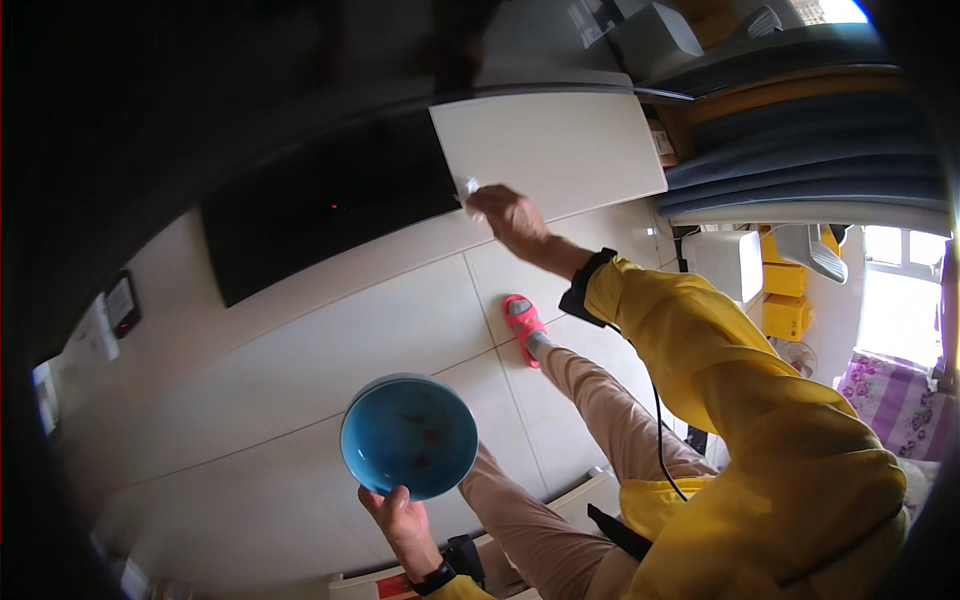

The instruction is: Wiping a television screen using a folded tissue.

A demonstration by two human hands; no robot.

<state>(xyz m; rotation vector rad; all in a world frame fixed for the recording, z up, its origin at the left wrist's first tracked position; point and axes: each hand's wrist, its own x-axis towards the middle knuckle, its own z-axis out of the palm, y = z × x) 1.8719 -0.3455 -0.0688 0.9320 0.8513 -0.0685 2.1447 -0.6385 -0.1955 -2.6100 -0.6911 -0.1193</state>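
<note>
A blue bowl (409, 439) with brownish bits or stains inside is held in my left hand (399, 517), the thumb over its near rim. Another edge shows behind that rim; whether a second bowl is under it I cannot tell. My right hand (510, 217) is raised near the corner where a white cabinet top (555, 150) meets a glossy black panel (330, 202). Its fingers are closed on a small, clear, crumpled piece (471, 196), probably plastic film, blurred. Yellow sleeves cover my arms, with black bands at the wrists.
Pale floor tiles (300, 375) lie below, with my foot in a pink sandal (525, 322). A dark glossy screen (375, 45) stands behind the cabinet. Dark blue curtains (802, 150), a white boxy appliance (724, 262) and yellow boxes (785, 315) are to the right.
</note>
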